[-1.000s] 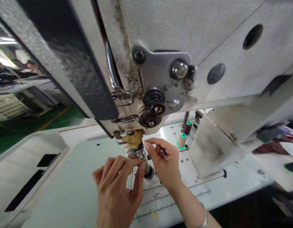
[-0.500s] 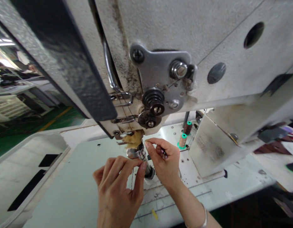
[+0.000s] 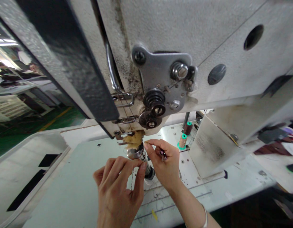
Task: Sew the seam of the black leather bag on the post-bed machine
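I look up close at the head of an industrial sewing machine (image 3: 175, 28), with its tension discs (image 3: 154, 98) on a metal plate. Below it hangs the needle bar (image 3: 138, 153) with a yellowish wad above it. My left hand (image 3: 119, 190) is closed in a pinch beside the bar, and a thin thread (image 3: 132, 172) runs down from its fingertips. My right hand (image 3: 162, 163) is also pinched, its fingertips at the right side of the bar, with a small dark tool showing in its palm.
The pale green machine table (image 3: 72, 177) spreads under my hands, with a ruler strip near its front edge. Two thread spools (image 3: 182, 141) stand behind my right hand. Black strips lie on a white surface at left. People sit at benches far left.
Almost nothing has changed. Both hands stay pinched at the needle bar, with my right fingertips shifting slightly closer to it.
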Demonstrator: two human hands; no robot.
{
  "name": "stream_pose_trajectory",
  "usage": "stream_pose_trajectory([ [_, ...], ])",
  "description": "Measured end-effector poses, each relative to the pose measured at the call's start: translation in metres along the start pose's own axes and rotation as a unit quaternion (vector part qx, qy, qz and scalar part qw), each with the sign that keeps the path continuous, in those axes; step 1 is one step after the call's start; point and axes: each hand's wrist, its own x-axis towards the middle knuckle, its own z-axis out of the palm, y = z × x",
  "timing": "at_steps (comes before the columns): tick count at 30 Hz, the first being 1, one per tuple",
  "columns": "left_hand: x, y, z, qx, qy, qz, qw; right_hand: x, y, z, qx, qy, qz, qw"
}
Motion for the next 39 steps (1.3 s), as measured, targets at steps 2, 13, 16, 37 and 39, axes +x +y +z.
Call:
stream_pose_trajectory([
  [2,0.0003,-0.0002,0.0003,0.003,0.003,0.006,1.000,0.0003,0.0003,-0.0001,0.000,0.001,0.001,1.000],
  [13,-0.0015,-0.0001,0.0016,0.004,-0.005,-0.007,1.000,-0.0006,-0.0006,-0.0015,-0.003,0.007,0.014,1.000],
  [16,-0.0006,0.0001,0.0019,0.006,-0.002,-0.003,1.000,-0.0004,0.0004,-0.0007,-0.002,0.008,0.017,1.000],
  [37,-0.0004,0.0025,0.0009,0.003,0.006,0.000,1.000,0.0003,0.0009,0.0008,-0.011,0.014,0.015,1.000],
  [39,0.0003,0.0034,0.0006,0.002,0.005,-0.005,1.000,0.0003,0.0009,0.0013,-0.013,0.019,0.016,1.000],
])
